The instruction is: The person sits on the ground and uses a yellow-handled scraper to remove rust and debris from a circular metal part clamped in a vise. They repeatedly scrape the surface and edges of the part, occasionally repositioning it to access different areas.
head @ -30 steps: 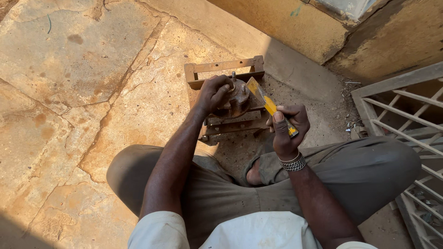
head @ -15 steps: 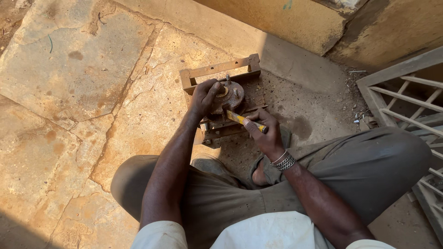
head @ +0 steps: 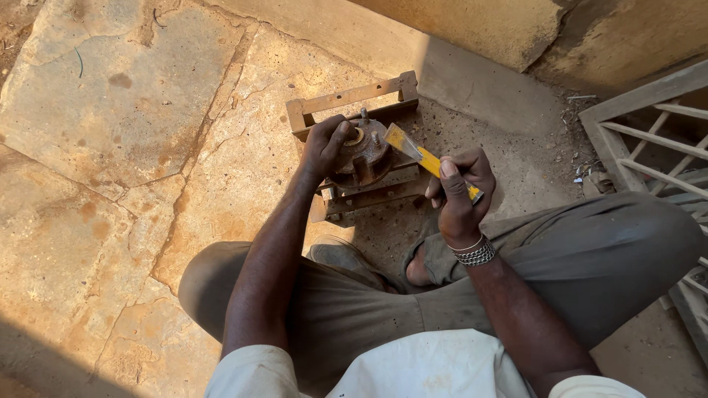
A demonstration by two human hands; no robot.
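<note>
One yellow-handled tool (head: 428, 158) slants from lower right to upper left, tip at one rusty hub (head: 366, 153) atop one metal frame (head: 352, 99). Right hand (head: 459, 193) grips its handle; left hand (head: 326, 145) clasps the hub's edge.

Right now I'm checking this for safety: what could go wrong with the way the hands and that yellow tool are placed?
The left hand grips the rusty round metal part close to where the yellow-handled tool points; a slip by the right hand could drive the blade into those fingers. The part rests on a small metal frame that seems steadied only by hand, so it may shift. A foot lies just below the work, where a dropped tool could land.
</note>
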